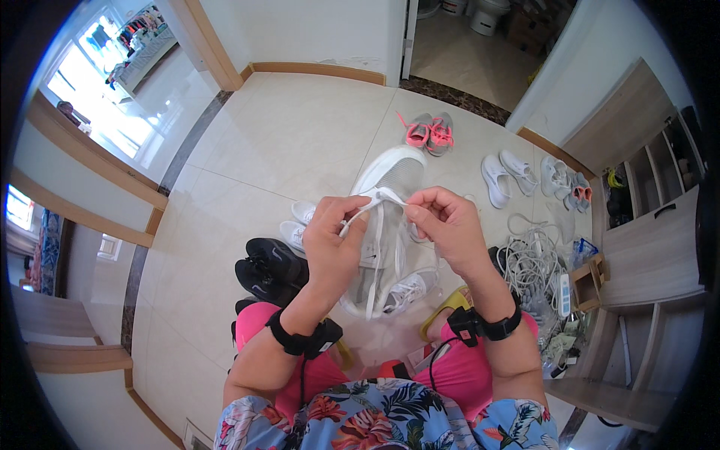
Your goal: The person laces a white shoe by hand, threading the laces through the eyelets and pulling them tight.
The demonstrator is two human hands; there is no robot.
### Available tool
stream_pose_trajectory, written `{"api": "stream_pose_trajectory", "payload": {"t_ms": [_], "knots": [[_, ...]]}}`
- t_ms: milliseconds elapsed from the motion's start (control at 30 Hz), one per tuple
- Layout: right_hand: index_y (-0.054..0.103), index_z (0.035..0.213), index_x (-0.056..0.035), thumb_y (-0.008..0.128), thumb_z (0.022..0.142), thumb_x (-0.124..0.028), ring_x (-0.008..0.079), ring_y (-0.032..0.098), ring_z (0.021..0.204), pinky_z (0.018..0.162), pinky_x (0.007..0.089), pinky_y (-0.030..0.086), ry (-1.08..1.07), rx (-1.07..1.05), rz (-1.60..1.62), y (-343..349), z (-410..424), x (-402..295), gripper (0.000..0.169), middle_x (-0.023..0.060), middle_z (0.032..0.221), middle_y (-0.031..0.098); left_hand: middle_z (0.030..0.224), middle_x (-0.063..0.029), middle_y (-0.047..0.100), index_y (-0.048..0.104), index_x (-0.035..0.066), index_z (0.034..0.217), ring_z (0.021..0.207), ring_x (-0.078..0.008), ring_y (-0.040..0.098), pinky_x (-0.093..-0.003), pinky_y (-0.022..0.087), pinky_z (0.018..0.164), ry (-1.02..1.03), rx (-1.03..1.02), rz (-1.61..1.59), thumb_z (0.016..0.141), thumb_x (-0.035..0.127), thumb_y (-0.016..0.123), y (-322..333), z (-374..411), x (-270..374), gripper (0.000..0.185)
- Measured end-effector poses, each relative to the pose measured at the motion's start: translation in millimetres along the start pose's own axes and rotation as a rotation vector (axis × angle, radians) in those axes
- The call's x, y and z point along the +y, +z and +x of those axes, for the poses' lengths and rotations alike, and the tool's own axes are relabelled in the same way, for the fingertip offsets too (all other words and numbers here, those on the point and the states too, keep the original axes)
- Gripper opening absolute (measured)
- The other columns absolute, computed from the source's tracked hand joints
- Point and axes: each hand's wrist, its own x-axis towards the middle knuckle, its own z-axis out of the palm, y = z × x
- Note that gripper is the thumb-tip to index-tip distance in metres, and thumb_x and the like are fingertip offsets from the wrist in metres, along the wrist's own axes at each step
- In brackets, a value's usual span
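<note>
A white sneaker (392, 164) with a grey mesh toe is held up before me, its toe pointing away. White shoelaces (385, 194) run across it near the toe end, and long loose lengths hang down toward me. My left hand (337, 233) pinches the lace between thumb and fingers on the left. On the right, my right hand (447, 225) pinches the lace between thumb and forefinger. Below the laces, a white-and-grey sneaker (409, 291) stands on the floor between my feet. What supports the held sneaker is hidden.
Black shoes (272, 269) and white shoes (292, 232) stand at left. Grey sneakers with pink laces (430, 134) and white shoes (509, 177) are farther ahead. Tangled white cables (531, 259) and a cardboard box (589, 283) lie at right, by a shoe cabinet (652, 256).
</note>
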Motion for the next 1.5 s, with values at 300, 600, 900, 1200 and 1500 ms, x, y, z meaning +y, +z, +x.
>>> {"api": "stream_pose_trajectory", "payload": {"t_ms": [300,600,900,1200,1500], "knots": [[0.065,0.095,-0.0045,0.068,0.083,-0.008,0.0201,0.061,0.067,0.058,0.0300,0.047,-0.480,0.096,-0.600,15,-3,2,0.013,0.0075,0.081,0.061,0.082,-0.0097,0.057,0.066,0.007,0.118,0.074,-0.0211,0.058,-0.0296,0.047,0.067,0.104,-0.083,0.085,0.079,-0.005,0.064,9,-5,17,0.041],[0.064,0.095,-0.0074,0.069,0.079,-0.008,0.0256,0.063,0.074,0.062,0.0352,0.051,-0.724,0.085,-0.898,5,-5,8,0.017,0.0072,0.084,0.062,0.087,-0.0109,0.064,0.072,0.005,0.096,0.078,-0.0226,0.062,-0.0295,0.048,0.069,0.020,0.012,0.159,0.080,-0.002,0.064,-1,5,3,0.020],[0.067,0.089,-0.0065,0.069,0.080,-0.007,0.0240,0.062,0.066,0.059,0.0325,0.049,-0.572,0.203,-0.838,-22,-5,9,0.009,0.0075,0.081,0.062,0.087,-0.0040,0.060,0.069,0.006,0.110,0.082,-0.0130,0.057,-0.0248,0.046,0.076,-0.103,0.054,0.134,0.082,0.000,0.064,-22,11,-15,0.029],[0.064,0.088,-0.0071,0.070,0.077,-0.008,0.0247,0.061,0.068,0.059,0.0345,0.049,-0.740,0.233,-0.894,13,7,10,0.012,0.0069,0.079,0.060,0.080,-0.0021,0.056,0.065,0.012,0.123,0.073,-0.0100,0.053,-0.0240,0.044,0.068,-0.040,-0.092,0.105,0.079,-0.001,0.066,-4,0,2,0.046],[0.063,0.089,-0.0092,0.070,0.074,-0.008,0.0248,0.061,0.074,0.065,0.0352,0.049,-0.867,0.128,-1.016,19,7,15,0.017,0.0041,0.083,0.060,0.079,-0.0091,0.060,0.073,0.006,0.098,0.070,-0.0198,0.059,-0.0285,0.046,0.064,0.036,-0.008,0.142,0.077,-0.002,0.068,3,1,2,0.023]]}}
